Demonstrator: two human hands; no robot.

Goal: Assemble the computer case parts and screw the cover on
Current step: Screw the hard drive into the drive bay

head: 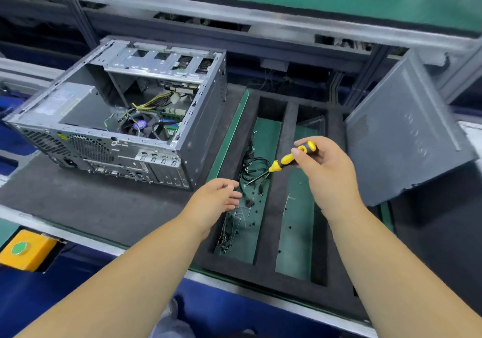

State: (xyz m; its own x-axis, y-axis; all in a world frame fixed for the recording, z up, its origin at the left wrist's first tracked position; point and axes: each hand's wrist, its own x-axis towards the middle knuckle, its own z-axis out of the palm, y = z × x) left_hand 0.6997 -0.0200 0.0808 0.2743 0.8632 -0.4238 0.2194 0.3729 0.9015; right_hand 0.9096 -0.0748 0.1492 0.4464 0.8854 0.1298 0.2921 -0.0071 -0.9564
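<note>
- The yellow push-button box (24, 250) sat at the near left edge of the bench, well clear of the work.
- The computer case (117, 118) lay on its side on the dark mat (91, 202), its open side up, with wiring and the fan showing; the cover was not yet on it.
- The left hand (214, 202) hovered with relaxed fingers, holding nothing, over the left compartment of the foam tray (276, 181), just above the tangle of black cables (254, 168) and the small black screws (257, 211) strewn there.
- A good pick would probably take a single screw between thumb and forefinger, clear of the cables.
- The right hand (326, 170) gripped the yellow-handled screwdriver (287, 160), its tip pointing down-left into that compartment.
- The grey side cover (407, 134) leaned upright at the far right, well apart from the case; likely it should be seated there before any screw was driven.
</note>
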